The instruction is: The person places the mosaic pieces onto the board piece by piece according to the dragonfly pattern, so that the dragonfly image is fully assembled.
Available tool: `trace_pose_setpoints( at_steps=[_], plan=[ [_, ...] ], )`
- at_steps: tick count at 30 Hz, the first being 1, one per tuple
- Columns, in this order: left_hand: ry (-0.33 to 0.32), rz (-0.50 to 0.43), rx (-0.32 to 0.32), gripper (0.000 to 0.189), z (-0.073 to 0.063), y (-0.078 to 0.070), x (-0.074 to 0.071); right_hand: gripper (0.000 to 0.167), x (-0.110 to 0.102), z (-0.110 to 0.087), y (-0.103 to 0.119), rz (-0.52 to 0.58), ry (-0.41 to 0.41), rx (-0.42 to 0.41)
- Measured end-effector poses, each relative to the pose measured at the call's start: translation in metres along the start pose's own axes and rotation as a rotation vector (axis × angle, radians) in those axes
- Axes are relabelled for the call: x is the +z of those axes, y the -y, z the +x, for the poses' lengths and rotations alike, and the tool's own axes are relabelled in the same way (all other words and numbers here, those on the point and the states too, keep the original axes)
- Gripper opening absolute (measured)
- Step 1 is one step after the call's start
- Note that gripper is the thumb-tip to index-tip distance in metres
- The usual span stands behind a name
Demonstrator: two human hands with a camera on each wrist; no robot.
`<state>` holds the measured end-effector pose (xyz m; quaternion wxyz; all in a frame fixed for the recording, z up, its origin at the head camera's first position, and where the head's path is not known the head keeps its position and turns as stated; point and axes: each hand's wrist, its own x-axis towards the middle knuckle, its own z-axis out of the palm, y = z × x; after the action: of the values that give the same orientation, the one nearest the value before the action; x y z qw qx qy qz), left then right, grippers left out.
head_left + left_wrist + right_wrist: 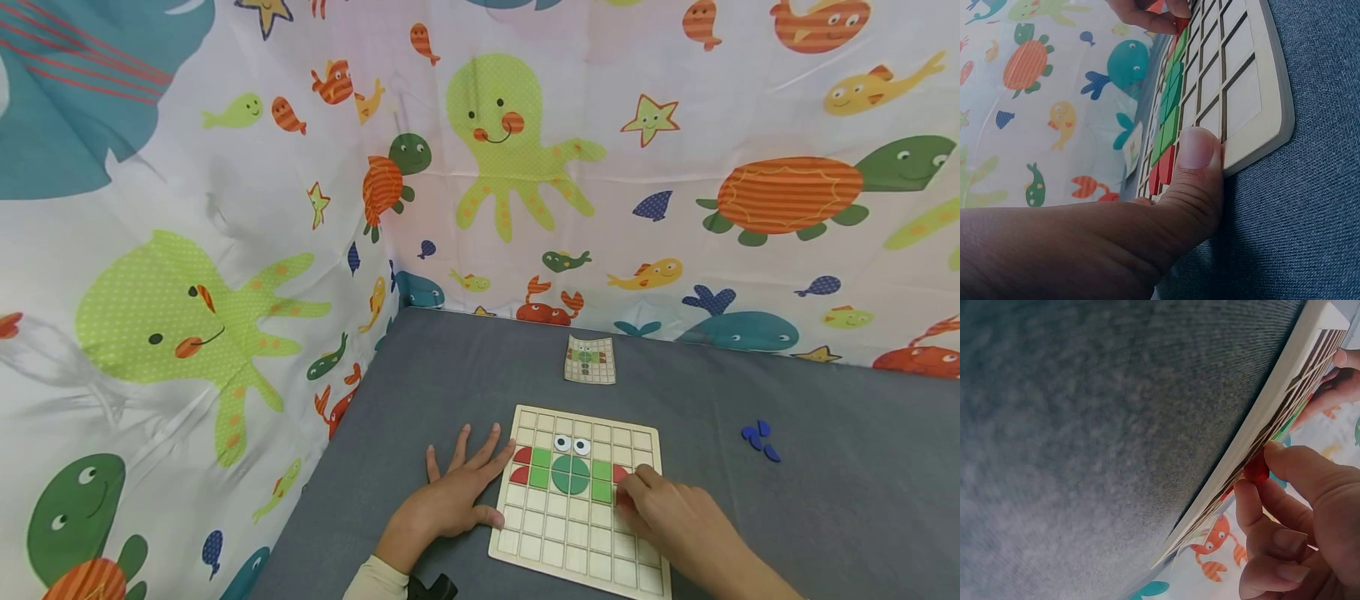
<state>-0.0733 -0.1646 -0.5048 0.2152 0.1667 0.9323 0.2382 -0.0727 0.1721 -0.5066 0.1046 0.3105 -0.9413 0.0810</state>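
Note:
A pale wooden grid board lies on the grey cloth. It bears two round eye pieces, a dark green circle of quarter pieces, light green squares on both sides and red curved pieces at the left. Another red piece sits at the right, beside my right hand. Thumb and fingertips of that hand pinch a red piece at the board, mostly covered in the head view. My left hand spreads its fingers at the left edge, its thumb resting on the rim.
A small pattern card with a matching picture lies behind the board. Several dark blue pieces are scattered to the right. A printed sea-animal curtain stands along the back and left side. A black object shows beside the left wrist.

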Motion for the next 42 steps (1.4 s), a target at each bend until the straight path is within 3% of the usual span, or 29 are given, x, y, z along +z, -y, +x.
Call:
trace_pose_setpoints(
  at_steps=[25, 42],
  plan=[
    [0.0, 0.001, 0.002, 0.106, 0.0023, -0.0008, -0.0004, 0.028, 0.0038, 0.0004, -0.0022, -0.024, -0.057, -0.019],
    [-0.005, 0.003, 0.004, 0.106, -0.0005, -0.0008, -0.0008, 0.03, 0.0041, 0.0008, -0.0019, -0.021, -0.027, -0.021]
  ],
)
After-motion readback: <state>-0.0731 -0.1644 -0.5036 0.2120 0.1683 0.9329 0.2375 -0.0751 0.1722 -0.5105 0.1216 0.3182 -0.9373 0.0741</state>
